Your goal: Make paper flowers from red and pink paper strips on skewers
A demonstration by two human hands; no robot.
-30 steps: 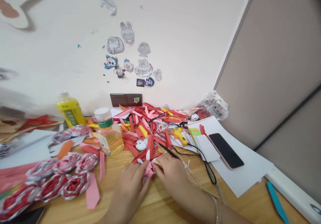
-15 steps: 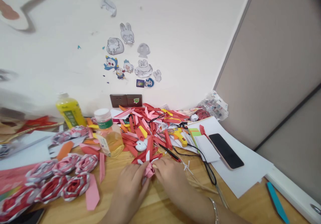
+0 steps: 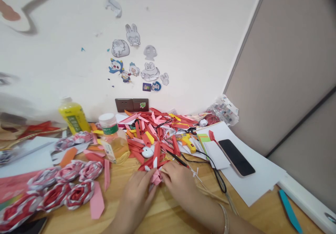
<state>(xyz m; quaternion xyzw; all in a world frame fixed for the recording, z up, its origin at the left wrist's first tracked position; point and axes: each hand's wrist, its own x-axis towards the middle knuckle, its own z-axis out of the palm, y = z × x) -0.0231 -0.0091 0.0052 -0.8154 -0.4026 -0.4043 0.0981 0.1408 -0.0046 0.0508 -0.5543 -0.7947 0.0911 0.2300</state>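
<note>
Between my two hands is a small folded pink paper piece [image 3: 156, 177], low over the front of the wooden table. My left hand [image 3: 139, 185] grips it from the left, fingers closed around its side. From the right, my right hand [image 3: 178, 179] pinches at the same paper; its fingertips are partly hidden. Red and white folded paper strips [image 3: 155, 158] lie right behind the fingertips. A dark pen-like tool [image 3: 176, 157] lies just beyond my right hand.
Loose red, pink and yellow paper strips [image 3: 160, 129] heap against the wall. Left stand a jar [image 3: 117, 144] and a yellow bottle [image 3: 75, 117], near woven paper roses [image 3: 78, 193]. Rightward lie a yellow glue gun [image 3: 189, 143], its black cord, a phone [image 3: 237, 157] and a teal cutter [image 3: 290, 211].
My right hand and wrist have shifted very slightly at the pink paper. My left hand and everything else look the same.
</note>
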